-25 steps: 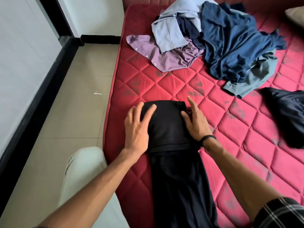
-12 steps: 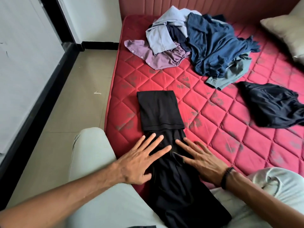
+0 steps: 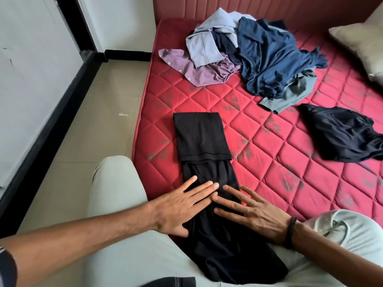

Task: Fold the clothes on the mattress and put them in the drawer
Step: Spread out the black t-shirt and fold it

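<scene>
A long black garment (image 3: 202, 137) lies on the red quilted mattress (image 3: 269, 162), its far end folded back over itself and its near end running down between my knees. My left hand (image 3: 182, 206) lies flat on its middle part with fingers straight. My right hand (image 3: 250, 210) lies flat beside it, fingers spread, fingertips nearly touching the left ones. A heap of unfolded clothes (image 3: 259, 59) sits at the far end: a purple shirt (image 3: 199, 67), a light blue piece, a navy piece and a grey-green piece. Another dark garment (image 3: 342, 135) lies crumpled at the right.
The mattress edge runs along a beige tiled floor (image 3: 93, 121) on the left, bounded by a white wall with black skirting (image 3: 41, 137). A beige pillow (image 3: 362, 40) lies at the far right. My knees in pale trousers (image 3: 116, 193) flank the garment. No drawer is in view.
Both hands have drawn back from the folded far end to the garment's middle part and now press flat there. The view has pulled back and tilted up.
</scene>
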Motion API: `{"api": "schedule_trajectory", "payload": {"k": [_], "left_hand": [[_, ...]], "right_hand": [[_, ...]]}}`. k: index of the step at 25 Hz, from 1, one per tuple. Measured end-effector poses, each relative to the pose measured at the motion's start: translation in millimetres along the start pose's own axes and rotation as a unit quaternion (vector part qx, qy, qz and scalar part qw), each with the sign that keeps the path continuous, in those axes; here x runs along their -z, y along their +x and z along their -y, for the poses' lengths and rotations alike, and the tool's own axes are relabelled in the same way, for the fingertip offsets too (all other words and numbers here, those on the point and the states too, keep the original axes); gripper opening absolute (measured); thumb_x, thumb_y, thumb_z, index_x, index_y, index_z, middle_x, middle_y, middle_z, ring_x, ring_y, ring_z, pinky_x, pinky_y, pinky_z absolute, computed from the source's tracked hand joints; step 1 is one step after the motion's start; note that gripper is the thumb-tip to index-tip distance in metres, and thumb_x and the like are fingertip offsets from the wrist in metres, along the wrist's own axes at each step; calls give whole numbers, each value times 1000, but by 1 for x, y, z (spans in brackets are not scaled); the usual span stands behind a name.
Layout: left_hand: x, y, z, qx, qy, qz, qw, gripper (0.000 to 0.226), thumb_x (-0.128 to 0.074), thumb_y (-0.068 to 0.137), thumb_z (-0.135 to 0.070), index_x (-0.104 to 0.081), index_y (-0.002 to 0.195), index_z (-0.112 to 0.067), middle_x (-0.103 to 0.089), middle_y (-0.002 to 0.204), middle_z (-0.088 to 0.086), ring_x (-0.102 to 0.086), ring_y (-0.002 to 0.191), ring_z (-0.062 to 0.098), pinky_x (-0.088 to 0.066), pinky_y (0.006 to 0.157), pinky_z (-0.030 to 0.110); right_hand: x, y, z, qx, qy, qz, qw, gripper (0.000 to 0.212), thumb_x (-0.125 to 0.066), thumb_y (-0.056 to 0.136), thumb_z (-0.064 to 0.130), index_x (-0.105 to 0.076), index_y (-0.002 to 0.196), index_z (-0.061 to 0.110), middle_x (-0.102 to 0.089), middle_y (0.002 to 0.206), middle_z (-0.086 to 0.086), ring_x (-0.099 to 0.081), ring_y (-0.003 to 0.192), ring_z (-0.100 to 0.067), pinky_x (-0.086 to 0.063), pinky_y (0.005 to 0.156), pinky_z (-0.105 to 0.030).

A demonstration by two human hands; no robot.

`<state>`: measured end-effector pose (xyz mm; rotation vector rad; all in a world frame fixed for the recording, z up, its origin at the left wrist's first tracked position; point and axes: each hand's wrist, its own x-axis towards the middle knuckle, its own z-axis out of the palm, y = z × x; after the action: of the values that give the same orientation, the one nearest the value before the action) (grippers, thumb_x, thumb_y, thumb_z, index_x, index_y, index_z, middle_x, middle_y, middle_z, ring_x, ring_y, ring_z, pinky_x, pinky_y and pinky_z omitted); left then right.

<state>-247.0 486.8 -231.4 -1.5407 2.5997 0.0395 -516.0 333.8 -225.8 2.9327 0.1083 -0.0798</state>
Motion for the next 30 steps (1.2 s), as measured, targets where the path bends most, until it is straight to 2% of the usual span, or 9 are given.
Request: {"api": "schedule_trajectory", "payload": {"k": [7, 10, 13, 14, 15, 16, 18, 21, 30], "left_hand": [[-11, -1, 7, -79, -165, -162, 970, 44, -56, 100, -21, -57, 141, -7, -48, 156, 12, -44, 146, 21, -37, 119, 41], [4, 0, 13, -53, -283, -208, 935, 37, -47, 109, -21, -59, 142, -10, -57, 149, 6, -53, 139, 15, -42, 115, 37], [25, 9, 26, 160, -540, -274, 780, 25, -74, 93, -25, -77, 117, -33, -76, 114, -14, -70, 107, -1, -55, 96, 24], [30, 18, 34, 271, -592, -306, 694, 52, -85, 53, -57, -80, 101, -39, -77, 96, -21, -70, 93, -7, -56, 88, 20], [21, 28, 49, 343, -595, -331, 647, 19, -82, 80, -24, -79, 94, -35, -74, 87, -26, -68, 85, -10, -55, 86, 19], [15, 36, 62, 389, -602, -346, 606, 39, -39, 95, -12, -76, 87, -22, -70, 81, -23, -64, 81, -8, -53, 84, 21], [9, 50, 87, 450, -642, -317, 533, 54, -60, 89, -60, -67, 81, -8, -65, 79, -8, -60, 79, 6, -49, 78, 33], [1, 57, 103, 472, -733, -262, 414, 34, -76, 90, -46, -71, 90, -13, -74, 89, 4, -71, 82, 13, -56, 67, 27], [-22, 52, 97, 473, -615, -258, 576, 42, -76, 90, -47, -64, 72, -10, -55, 53, -7, -48, 51, 9, -44, 51, 27]], "right_hand": [[10, 5, -4, 8, 83, 5, 997, 67, -40, 102, 27, -18, 165, 27, -17, 171, 6, -17, 158, -29, -21, 123, -45], [16, 10, -7, -62, 336, -15, 940, 55, -34, 107, 45, -38, 158, 23, -35, 164, 12, -25, 156, -18, -24, 124, -34], [20, 46, -32, -257, 534, -122, 796, 39, -49, 100, 47, -68, 121, 21, -66, 127, 15, -54, 126, -3, -48, 104, -41], [18, 67, -47, -313, 534, -177, 765, 30, -52, 95, 40, -67, 106, 17, -67, 108, 14, -58, 106, -2, -53, 90, -44], [14, 91, -64, -363, 536, -223, 728, 24, -53, 93, 34, -64, 96, 12, -64, 93, 11, -56, 90, -3, -52, 78, -43], [12, 115, -81, -408, 558, -246, 680, 21, -55, 95, 27, -63, 91, 9, -64, 83, 9, -56, 80, -4, -52, 70, -39], [0, 154, -107, -478, 617, -229, 582, 16, -64, 99, 20, -70, 96, 6, -69, 79, 7, -62, 71, -7, -53, 67, -31], [-29, 170, -112, -545, 648, -214, 488, 16, -70, 98, 23, -75, 101, 8, -77, 81, 3, -70, 71, -6, -56, 64, -20], [-41, 173, -77, -627, 385, -339, 586, 36, -55, 101, 34, -54, 81, 3, -58, 69, -7, -51, 65, -27, -34, 65, -38]]}}
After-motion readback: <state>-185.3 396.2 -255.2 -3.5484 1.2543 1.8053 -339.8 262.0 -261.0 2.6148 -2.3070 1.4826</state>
